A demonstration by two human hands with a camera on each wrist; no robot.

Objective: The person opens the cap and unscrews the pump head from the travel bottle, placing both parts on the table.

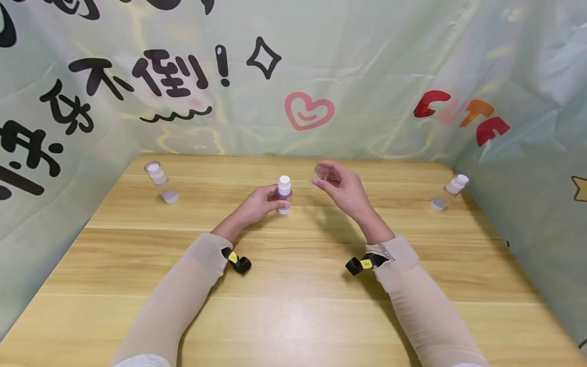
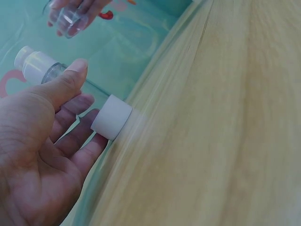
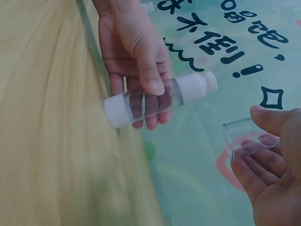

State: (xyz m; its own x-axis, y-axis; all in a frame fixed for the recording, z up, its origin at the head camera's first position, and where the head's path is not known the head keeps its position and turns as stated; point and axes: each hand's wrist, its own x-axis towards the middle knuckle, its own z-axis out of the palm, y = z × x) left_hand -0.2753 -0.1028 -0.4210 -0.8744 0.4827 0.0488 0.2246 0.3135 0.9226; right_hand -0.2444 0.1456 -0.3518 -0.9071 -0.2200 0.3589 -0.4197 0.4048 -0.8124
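Note:
In the head view my left hand [image 1: 260,205] grips a small clear pump bottle [image 1: 284,185] with a white top and white base. The left wrist view shows the thumb and fingers around its clear body, with the white base [image 2: 112,117] close to the tabletop. My right hand [image 1: 345,189] pinches a clear cap [image 3: 242,136] between thumb and fingers, its round opening facing the bottle. Cap and bottle are apart, the cap to the right and slightly higher.
Two similar bottles stand on the wooden table [image 1: 293,326]: one bottle [image 1: 159,178] at the far left, another bottle [image 1: 451,189] at the far right. Behind the table hangs a printed pale green cloth [image 1: 367,61].

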